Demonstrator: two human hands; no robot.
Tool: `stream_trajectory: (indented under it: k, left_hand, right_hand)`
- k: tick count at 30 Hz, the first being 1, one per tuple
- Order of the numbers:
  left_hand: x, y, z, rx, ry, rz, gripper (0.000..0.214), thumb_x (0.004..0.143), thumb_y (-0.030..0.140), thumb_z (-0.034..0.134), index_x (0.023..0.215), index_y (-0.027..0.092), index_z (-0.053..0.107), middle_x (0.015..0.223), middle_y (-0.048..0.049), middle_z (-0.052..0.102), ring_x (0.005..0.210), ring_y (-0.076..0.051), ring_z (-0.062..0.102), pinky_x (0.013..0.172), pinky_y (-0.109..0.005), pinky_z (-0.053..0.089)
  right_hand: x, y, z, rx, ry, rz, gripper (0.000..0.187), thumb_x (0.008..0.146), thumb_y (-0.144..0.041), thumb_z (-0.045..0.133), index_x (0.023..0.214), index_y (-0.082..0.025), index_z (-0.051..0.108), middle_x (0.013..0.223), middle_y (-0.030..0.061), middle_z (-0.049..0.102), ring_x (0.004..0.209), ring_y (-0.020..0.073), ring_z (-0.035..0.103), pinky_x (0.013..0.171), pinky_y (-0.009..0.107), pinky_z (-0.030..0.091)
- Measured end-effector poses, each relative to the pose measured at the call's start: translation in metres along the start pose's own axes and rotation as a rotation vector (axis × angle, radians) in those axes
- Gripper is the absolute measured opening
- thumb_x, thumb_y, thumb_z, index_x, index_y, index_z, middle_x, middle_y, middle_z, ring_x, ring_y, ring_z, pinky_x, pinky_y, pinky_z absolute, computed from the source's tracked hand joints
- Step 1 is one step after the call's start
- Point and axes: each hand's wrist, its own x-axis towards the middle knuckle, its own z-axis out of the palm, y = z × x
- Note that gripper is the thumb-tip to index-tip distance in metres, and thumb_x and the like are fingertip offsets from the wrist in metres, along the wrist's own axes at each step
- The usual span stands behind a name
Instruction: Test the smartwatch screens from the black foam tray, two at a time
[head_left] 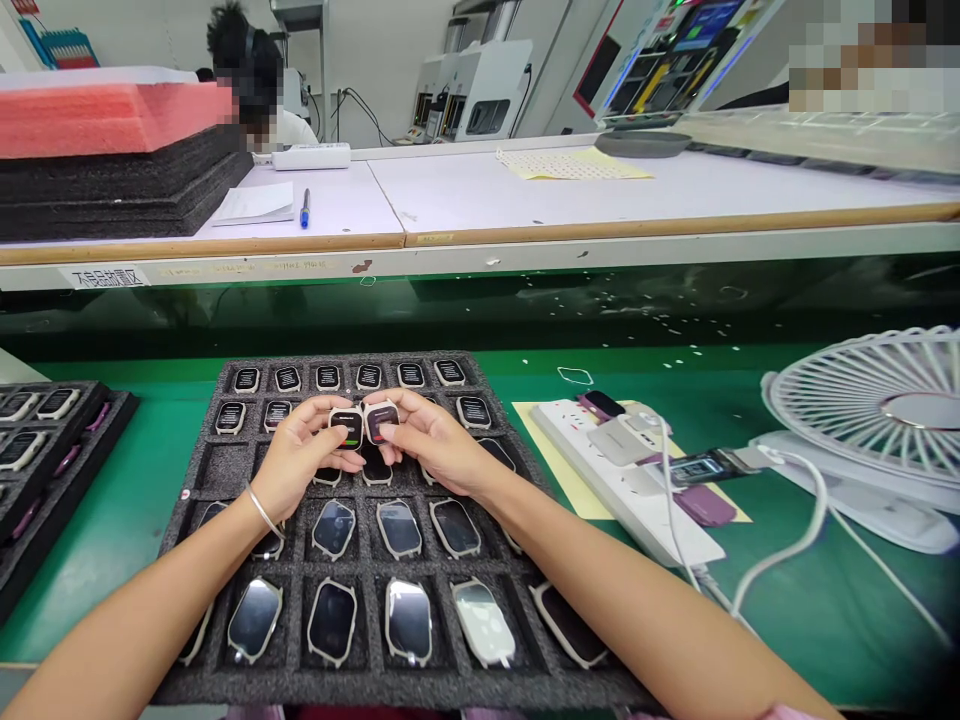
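My left hand (306, 448) grips a smartwatch body (346, 430) without a strap, its thumb on the lit screen, which shows a green patch. Right beside it, my right hand (436, 440) holds a second smartwatch body (381, 416), also lit, with the thumb across its lower part. Both are held close together above a dark grey foam tray (292, 588). Rows of similar watch bodies lie in its pockets. Those in the far rows show text, while nearer ones, such as a dark-screened watch (332, 622), look unlit. My hands and forearms hide some pockets.
At the left is another foam tray (45, 500) with watches. On the right stand a white power strip (622, 480) with cables and a white fan (877, 410). A raised shelf (450, 200) behind bears foam sheets (112, 120), a notepad (255, 203) and a pen (305, 210). People sit beyond.
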Motion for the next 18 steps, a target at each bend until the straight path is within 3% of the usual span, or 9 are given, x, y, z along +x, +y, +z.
stream_trajectory:
  k: [7, 11, 13, 15, 18]
  left_hand:
    - [0.001, 0.003, -0.001, 0.018, 0.001, 0.03, 0.048, 0.07, 0.024, 0.075, 0.115, 0.019, 0.058, 0.104, -0.0044, 0.066, 0.064, -0.015, 0.072, 0.067, -0.031, 0.061]
    - [-0.009, 0.017, 0.004, 0.008, -0.066, 0.063, 0.05, 0.069, 0.018, 0.076, 0.116, 0.021, 0.059, 0.099, -0.0039, 0.067, 0.061, -0.011, 0.067, 0.059, -0.025, 0.056]
    - [-0.026, 0.03, 0.011, -0.048, -0.218, 0.064, 0.056, 0.065, 0.011, 0.079, 0.117, 0.024, 0.061, 0.095, -0.0031, 0.067, 0.065, -0.011, 0.064, 0.054, -0.019, 0.05]
    - [-0.051, 0.044, 0.018, -0.137, -0.458, 0.016, 0.059, 0.063, 0.009, 0.081, 0.116, 0.027, 0.063, 0.091, -0.0021, 0.066, 0.072, -0.012, 0.063, 0.055, -0.017, 0.048]
    - [-0.088, 0.058, 0.023, -0.186, -0.804, -0.076, 0.05, 0.065, 0.02, 0.085, 0.112, 0.027, 0.066, 0.086, -0.0034, 0.065, 0.067, -0.011, 0.062, 0.057, -0.017, 0.046]
  right_hand:
    - [0.001, -0.002, 0.001, 0.032, 0.028, -0.011, 0.036, 0.077, -0.018, 0.07, 0.111, -0.021, 0.059, 0.08, -0.0023, 0.061, 0.057, 0.0096, 0.057, 0.057, 0.025, 0.044]
    - [0.002, -0.003, 0.002, 0.063, 0.045, -0.015, 0.039, 0.076, -0.02, 0.073, 0.113, -0.021, 0.06, 0.083, -0.0011, 0.063, 0.06, 0.0103, 0.06, 0.058, 0.025, 0.045]
    - [0.003, -0.004, 0.004, 0.088, 0.022, -0.014, 0.048, 0.076, -0.022, 0.076, 0.121, -0.022, 0.058, 0.088, 0.0002, 0.064, 0.065, 0.0111, 0.062, 0.06, 0.024, 0.047]
    - [0.003, -0.005, 0.007, 0.105, -0.01, -0.017, 0.056, 0.077, -0.024, 0.078, 0.127, -0.024, 0.055, 0.098, 0.0025, 0.064, 0.07, 0.0123, 0.065, 0.065, 0.026, 0.05]
    - [-0.006, -0.014, 0.017, 0.091, -0.072, -0.042, 0.058, 0.078, -0.027, 0.08, 0.13, -0.026, 0.055, 0.103, 0.0033, 0.063, 0.073, 0.0127, 0.067, 0.07, 0.028, 0.053]
